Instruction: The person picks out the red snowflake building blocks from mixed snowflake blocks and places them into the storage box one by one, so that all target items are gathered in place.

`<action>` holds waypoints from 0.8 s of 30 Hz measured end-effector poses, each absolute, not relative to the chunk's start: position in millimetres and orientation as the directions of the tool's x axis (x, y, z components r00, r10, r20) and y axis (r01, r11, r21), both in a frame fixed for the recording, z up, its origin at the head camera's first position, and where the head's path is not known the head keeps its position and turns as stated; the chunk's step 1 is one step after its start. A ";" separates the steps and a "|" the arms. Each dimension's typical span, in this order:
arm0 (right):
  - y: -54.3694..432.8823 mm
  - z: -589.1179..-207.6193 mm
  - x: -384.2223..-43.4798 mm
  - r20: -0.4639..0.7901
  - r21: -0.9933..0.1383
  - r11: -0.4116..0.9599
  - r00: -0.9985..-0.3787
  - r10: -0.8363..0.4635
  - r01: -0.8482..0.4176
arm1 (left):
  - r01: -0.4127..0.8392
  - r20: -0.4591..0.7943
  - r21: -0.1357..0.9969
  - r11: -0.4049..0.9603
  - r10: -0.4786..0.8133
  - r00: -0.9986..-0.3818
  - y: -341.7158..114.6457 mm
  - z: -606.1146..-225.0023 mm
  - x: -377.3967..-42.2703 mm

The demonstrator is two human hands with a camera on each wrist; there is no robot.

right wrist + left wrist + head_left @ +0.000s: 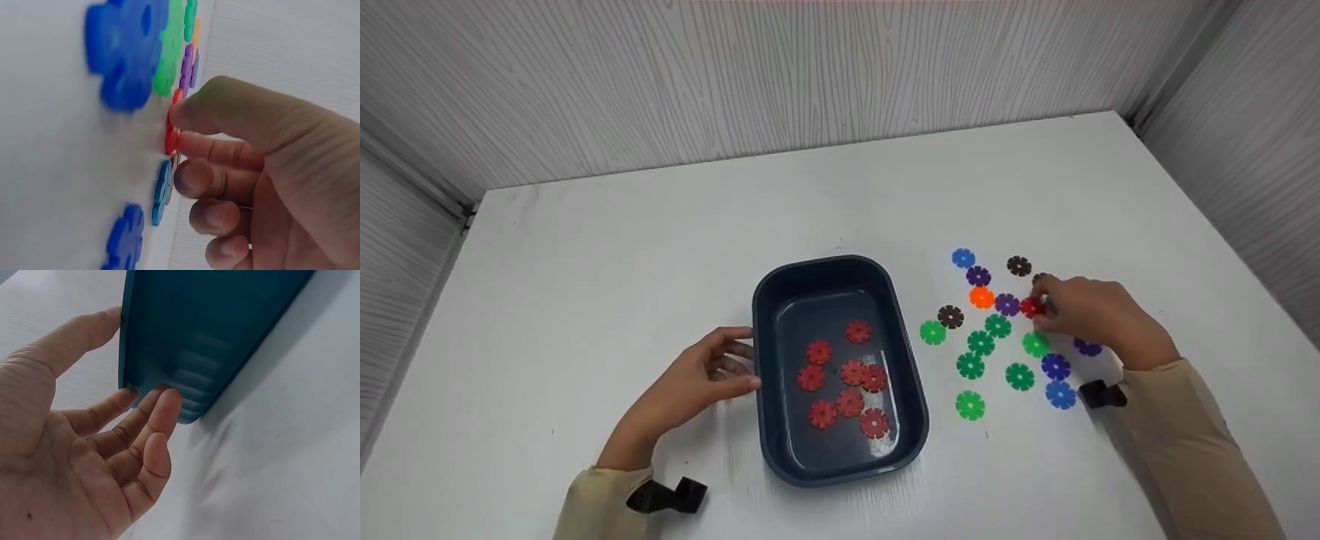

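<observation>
My left hand (pixel 690 386) is at the left side of a dark blue plastic tub (pixel 847 476). Its thumb tip touches the rim, while the loosely bent fingers reach the outer wall (pixel 197 332) in the left wrist view. Several red notched discs (pixel 850 403) lie flat inside the tub. Over on the right, my right hand (pixel 1091 311) pinches another red notched disc (pixel 1032 307) between thumb and index finger. That disc (pixel 170 138) is close to the tabletop in the right wrist view, the other fingers curled below.
Scattered right of the tub are green discs (pixel 981 343), blue discs (pixel 1060 394), purple discs (pixel 1007 304), dark brown discs (pixel 1019 265) and an orange disc (pixel 981 297). Grey wood-grain panels (pixel 810 75) stand behind the white table (pixel 622 247) and at both sides.
</observation>
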State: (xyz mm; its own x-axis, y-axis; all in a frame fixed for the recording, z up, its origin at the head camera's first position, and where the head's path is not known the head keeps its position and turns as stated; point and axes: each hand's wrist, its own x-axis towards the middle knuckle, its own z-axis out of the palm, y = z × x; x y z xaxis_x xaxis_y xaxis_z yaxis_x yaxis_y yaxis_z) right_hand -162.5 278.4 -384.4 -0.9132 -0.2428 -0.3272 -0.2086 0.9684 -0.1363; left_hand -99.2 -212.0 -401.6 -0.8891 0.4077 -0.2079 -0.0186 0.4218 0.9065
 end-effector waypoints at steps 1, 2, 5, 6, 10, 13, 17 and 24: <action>278.6 -383.9 -162.8 -0.333 -0.142 0.969 -0.912 -0.240 -0.203 | -0.019 -0.208 0.907 0.422 0.407 -0.889 -211.9 -401.5 -99.3; 278.7 -383.4 -162.9 -0.338 -0.149 0.969 -0.911 -0.238 -0.198 | -0.021 -0.209 0.907 0.421 0.406 -0.890 -211.8 -401.5 -99.4; 279.5 -382.6 -163.6 -0.349 -0.163 0.967 -0.906 -0.240 -0.193 | -0.021 -0.209 0.906 0.423 0.403 -0.891 -211.6 -401.4 -99.6; 279.4 -382.2 -163.6 -0.349 -0.165 0.967 -0.906 -0.240 -0.193 | -0.020 -0.208 0.905 0.425 0.403 -0.891 -211.6 -401.4 -99.6; 279.1 -381.6 -162.8 -0.334 -0.159 0.968 -0.913 -0.235 -0.191 | -0.013 -0.205 0.902 0.431 0.404 -0.892 -211.5 -401.0 -100.1; 279.1 -381.7 -162.2 -0.324 -0.163 0.969 -0.918 -0.229 -0.184 | -0.008 -0.203 0.901 0.433 0.406 -0.891 -211.3 -400.3 -100.4; 278.4 -381.6 -162.0 -0.323 -0.174 0.970 -0.920 -0.221 -0.172 | -0.008 -0.203 0.901 0.434 0.404 -0.892 -211.1 -399.8 -100.3; 276.9 -383.4 -163.4 -0.341 -0.183 0.969 -0.913 -0.223 -0.168 | -0.007 -0.201 0.903 0.429 0.408 -0.891 -211.8 -401.0 -98.5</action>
